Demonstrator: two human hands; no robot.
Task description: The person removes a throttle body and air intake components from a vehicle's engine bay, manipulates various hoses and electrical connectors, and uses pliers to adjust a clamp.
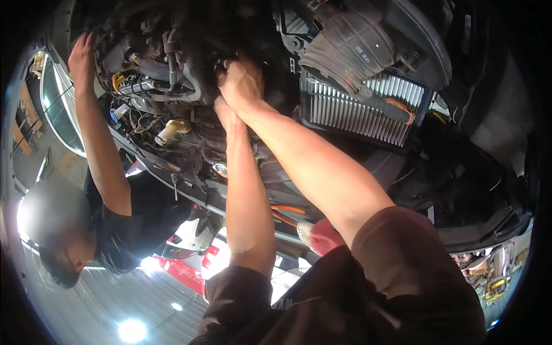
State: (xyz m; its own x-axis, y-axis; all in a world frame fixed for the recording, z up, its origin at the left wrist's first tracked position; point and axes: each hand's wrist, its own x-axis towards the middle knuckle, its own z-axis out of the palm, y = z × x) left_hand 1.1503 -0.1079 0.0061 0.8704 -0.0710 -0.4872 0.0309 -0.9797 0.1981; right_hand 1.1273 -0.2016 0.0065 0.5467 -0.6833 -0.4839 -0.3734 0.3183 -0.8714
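Observation:
Both my arms reach into the dark middle of a car's engine bay. My right hand (241, 83) is closed, its fingers curled at a dark spot among the engine parts. What it grips is lost in shadow. Just below and against it sits my left hand (225, 110), its fingers mostly hidden behind the right hand and in the dark. To the left of my hands lie hoses (192, 80) and metal engine parts. A pleated air filter (339, 112) rests in its frame to the right, beneath a ribbed dark intake duct (351, 49).
A tool with an orange-edged handle (401, 109) lies on the filter. Orange handles (287, 209) show near the bay's front edge, beside a red and whitish cloth item (319, 236). At left, a co-worker's arm (103, 144) reaches to the engine's far left. A yellow loop (118, 83) stands nearby.

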